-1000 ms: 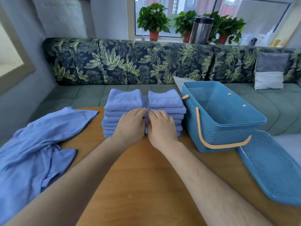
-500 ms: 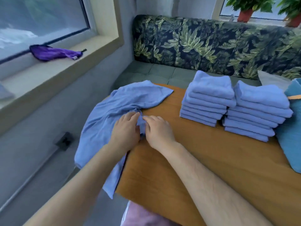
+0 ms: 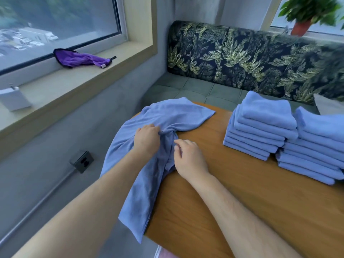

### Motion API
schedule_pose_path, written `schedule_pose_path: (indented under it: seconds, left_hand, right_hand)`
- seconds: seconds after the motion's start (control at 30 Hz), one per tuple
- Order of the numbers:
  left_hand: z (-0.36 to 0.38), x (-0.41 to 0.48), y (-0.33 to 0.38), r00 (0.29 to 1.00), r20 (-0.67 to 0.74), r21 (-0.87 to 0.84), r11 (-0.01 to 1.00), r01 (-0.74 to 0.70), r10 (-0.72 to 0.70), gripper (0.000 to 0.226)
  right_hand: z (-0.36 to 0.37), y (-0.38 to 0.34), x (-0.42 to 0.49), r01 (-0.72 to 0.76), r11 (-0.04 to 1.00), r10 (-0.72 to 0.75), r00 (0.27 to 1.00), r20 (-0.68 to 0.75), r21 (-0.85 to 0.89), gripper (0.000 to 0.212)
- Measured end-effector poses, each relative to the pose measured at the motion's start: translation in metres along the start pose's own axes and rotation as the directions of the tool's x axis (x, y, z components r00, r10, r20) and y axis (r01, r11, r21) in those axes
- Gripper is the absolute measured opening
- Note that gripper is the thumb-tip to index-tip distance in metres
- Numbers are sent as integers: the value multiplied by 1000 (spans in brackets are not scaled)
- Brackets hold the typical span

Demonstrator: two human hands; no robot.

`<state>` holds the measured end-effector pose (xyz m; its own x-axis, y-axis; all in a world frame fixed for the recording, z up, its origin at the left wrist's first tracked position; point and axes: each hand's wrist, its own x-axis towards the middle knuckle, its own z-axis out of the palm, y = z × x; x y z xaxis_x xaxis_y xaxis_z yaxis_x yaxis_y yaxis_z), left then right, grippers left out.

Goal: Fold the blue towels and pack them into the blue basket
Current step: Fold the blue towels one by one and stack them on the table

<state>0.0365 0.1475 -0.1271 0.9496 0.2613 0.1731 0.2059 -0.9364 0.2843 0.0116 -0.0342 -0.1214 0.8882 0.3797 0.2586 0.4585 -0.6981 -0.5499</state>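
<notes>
1. Warm brown wood formed the tabletop point(image 3: 242, 202), whose left edge ran close to a grey wall beneath a wide window.
2. One unfolded light-blue terry towel point(image 3: 173, 114) lay crumpled over the tabletop's far left corner, with a long part of it hanging down past the left edge.
3. The person's left hand point(image 3: 147, 140) rested on the bunched middle of this towel, its fingers curled into the cloth and gripping a gathered fold.
4. Their right hand point(image 3: 189, 159) sat just beside it on the tabletop, fingers bent and their tips against the towel's ridge; whether they pinched the cloth or only touched it could not be told.
5. Near the far right of the tabletop stood two neat stacks of folded blue towels, the left stack point(image 3: 260, 125) touching the right stack point(image 3: 316, 146), which ran out of view at the right.
6. Behind the table ran a bench sofa with a dark palm-leaf backrest point(image 3: 242, 58) and a grey-green quilted seat point(image 3: 195, 90).
7. On the pale window sill point(image 3: 65, 84) lay a crumpled purple cloth point(image 3: 80, 59), and well apart from it, nearer the left, a small white boxy object point(image 3: 14, 98).
8. A dark wall socket point(image 3: 81, 161) sat low on the grey wall, and a green potted plant in a red pot point(image 3: 307, 10) stood at the top right.
</notes>
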Motion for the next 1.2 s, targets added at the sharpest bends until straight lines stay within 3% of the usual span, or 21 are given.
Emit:
schedule_pose_path:
  seconds: [0.1,0.17,0.27,0.37,0.5,0.6,0.73,0.8,0.9,1.0,1.1,1.2]
  left_hand:
    - [-5,-11,7,1000,-18,-107,994,-18,16,17]
    - [-13,-29,21,996,-45,-202,976,-78,70,18]
    - [-26,-64,45,983,-52,-351,919,-182,175,17]
    - [-32,-91,62,962,20,-443,865,-236,272,16]
    - [-36,-90,66,982,-13,-501,848,-170,189,15]
    - [-29,-59,50,997,-78,-357,933,-42,15,20]
    - [-24,-21,36,963,165,-63,972,228,-215,63]
    - [-21,-7,30,934,239,-96,950,296,-267,60]
    - [-27,2,28,951,193,-188,942,277,-241,24]
    - [-46,2,29,960,165,-245,933,262,-226,44]
    - [-64,6,23,969,110,-387,888,248,-223,30]
    - [-87,10,22,977,7,-470,862,192,-214,19]
  right_hand:
    - [-5,-2,1,-118,975,125,992,-28,190,24]
    - [-6,-6,4,-251,912,258,966,21,324,35]
    - [-5,-5,13,-466,724,481,869,112,509,48]
    - [-8,1,13,-509,547,576,805,142,665,30]
    - [-32,13,-6,-460,600,541,836,91,655,29]
    - [-45,23,-21,-455,615,499,857,128,644,31]
    - [-48,26,-27,-483,614,467,860,206,624,26]
    - [-48,25,-25,-528,591,472,839,270,610,25]
    - [-49,23,-25,-564,584,467,822,326,584,34]
    - [-57,24,-20,-555,620,495,825,273,555,35]
    - [-70,24,-7,-525,638,499,839,216,563,25]
    - [-88,17,9,-490,630,485,854,187,603,30]
